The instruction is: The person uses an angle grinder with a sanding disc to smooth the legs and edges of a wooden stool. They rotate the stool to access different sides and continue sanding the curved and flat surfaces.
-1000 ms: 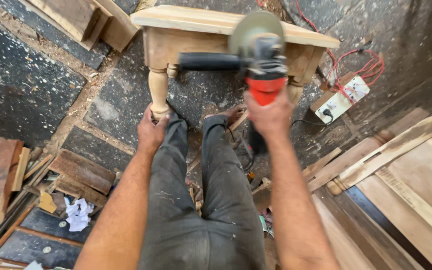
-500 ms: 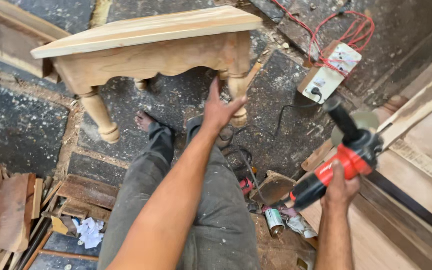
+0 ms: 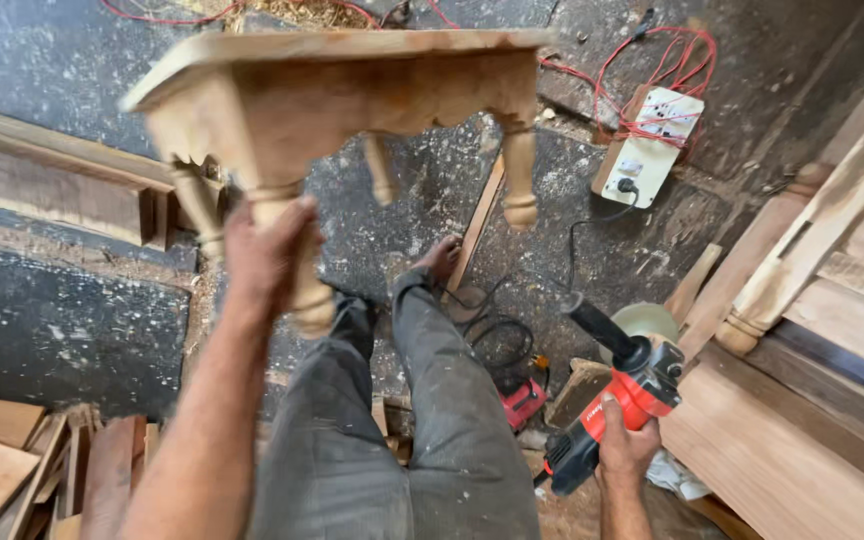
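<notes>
My left hand [image 3: 270,255] grips a turned leg of a small unfinished wooden table [image 3: 352,85] and holds it lifted off the floor, tilted toward me. Its other legs hang free above the dusty dark floor. My right hand [image 3: 627,445] is closed around the body of a red and black angle grinder [image 3: 617,400] low at the right, its black side handle pointing up-left and its pale disc toward the planks. My grey trouser legs and a bare foot [image 3: 442,260] lie below the table.
A white power strip [image 3: 647,145] with red wire lies at the upper right. Wooden planks and a turned leg piece [image 3: 802,260] are stacked at the right. Scrap boards [image 3: 12,460] sit at the lower left. A black cable [image 3: 497,335] coils on the floor.
The table has been lifted and turned closer to me, my left hand shifting to a nearer leg. The right hand has lowered the grinder to the right side.
</notes>
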